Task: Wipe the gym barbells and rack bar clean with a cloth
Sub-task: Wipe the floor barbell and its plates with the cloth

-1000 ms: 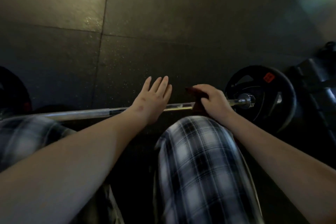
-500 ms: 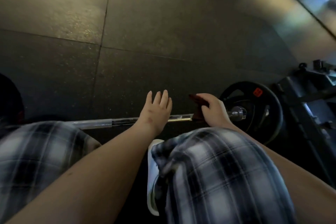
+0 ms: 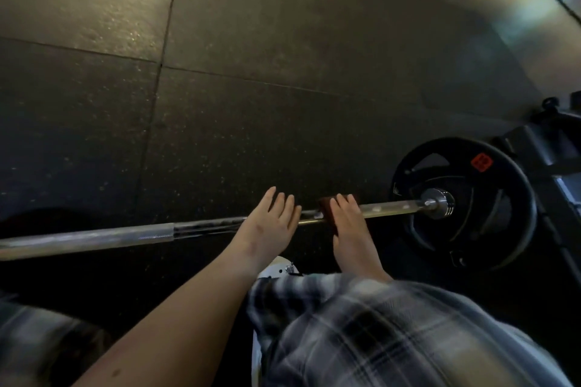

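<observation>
A steel barbell lies across the dark rubber floor, running from the left edge to a black weight plate at the right. My left hand rests on the bar near its middle with fingers straight and spread. Just to its right, my right hand presses a dark red cloth over the bar, fingers curled round the cloth and the bar. Most of the cloth is hidden under that hand.
A black rack frame stands at the right, behind the plate. My knees in plaid trousers and a white shoe fill the bottom of the view. A dark plate edge shows at the left.
My view has tilted up and back, so hands and bar sit lower and smaller. My right hand with the cloth stays beside the left hand on the bar.
</observation>
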